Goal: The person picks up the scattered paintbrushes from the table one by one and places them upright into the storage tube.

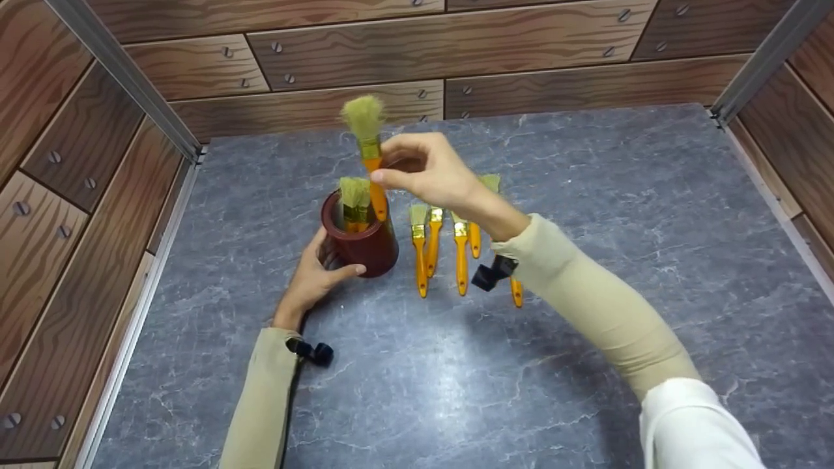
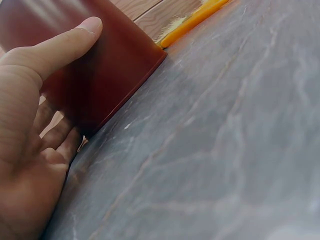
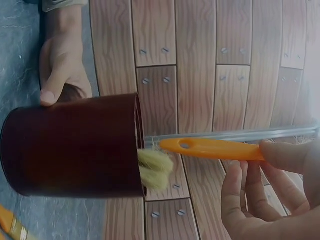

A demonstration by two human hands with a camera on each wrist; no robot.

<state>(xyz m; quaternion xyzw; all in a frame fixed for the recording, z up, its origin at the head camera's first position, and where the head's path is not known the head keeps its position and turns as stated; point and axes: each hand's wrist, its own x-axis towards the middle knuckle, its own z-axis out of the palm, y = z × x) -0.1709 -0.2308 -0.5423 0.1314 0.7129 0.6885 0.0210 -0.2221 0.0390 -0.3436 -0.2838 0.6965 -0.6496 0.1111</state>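
Left of centre in the head view, the left hand point(image 1: 316, 270) is cupping the side of a maroon canister point(image 1: 368, 251), thumb and fingers spread around it. The canister is standing upright on the marbled grey desk point(image 1: 449, 378), and upright paintbrushes point(image 1: 355, 194) are showing pale bristles at its mouth. Above the rim, an orange-handled paintbrush point(image 1: 373, 166) is pointing bristles up, its handle end hanging lowest. The right hand point(image 1: 436, 170) is pinching that handle between thumb and fingers. Right of the canister, near mid-frame, loose paintbrushes point(image 1: 461, 254) are lying on the desk, some partly hidden by the right arm.
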